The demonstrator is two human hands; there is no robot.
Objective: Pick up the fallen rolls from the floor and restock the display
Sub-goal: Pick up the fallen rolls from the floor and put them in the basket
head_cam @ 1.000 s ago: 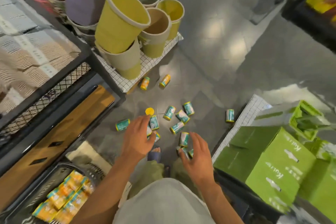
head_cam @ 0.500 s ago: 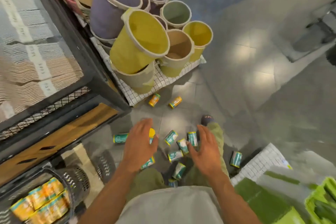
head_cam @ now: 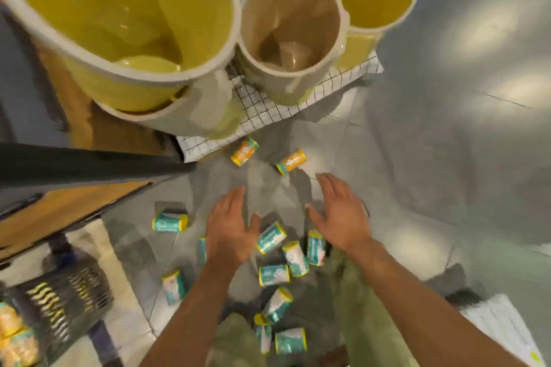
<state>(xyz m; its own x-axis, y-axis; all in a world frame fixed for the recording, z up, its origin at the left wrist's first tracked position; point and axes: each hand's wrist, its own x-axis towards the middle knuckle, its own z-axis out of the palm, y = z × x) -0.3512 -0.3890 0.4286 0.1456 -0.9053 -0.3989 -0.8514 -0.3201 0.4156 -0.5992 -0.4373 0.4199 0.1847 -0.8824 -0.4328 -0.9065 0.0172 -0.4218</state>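
Motion blur softens everything, so the print on the rolls cannot be read; one teal roll shows only as a sliver at the edge of the left hand; the yellow bucket is cut off at the top and left, and the basket at the lower left runs out of view, its contents an orange smear.

Both hands are flat, palms down; the left hand and the right hand hover apart over the floor, fingers straight and spread, gripping nothing.

The rolls are short cylinders in shiny wrap, teal with yellow ends, lying scattered on the glossy grey tiles, most of them under and between the forearms; two orange rolls lie beyond the fingertips, just beside the white grid mat.

The buckets are smooth and round with pale rims; a tan bucket stands on the mat; the basket is dark with slotted walls.
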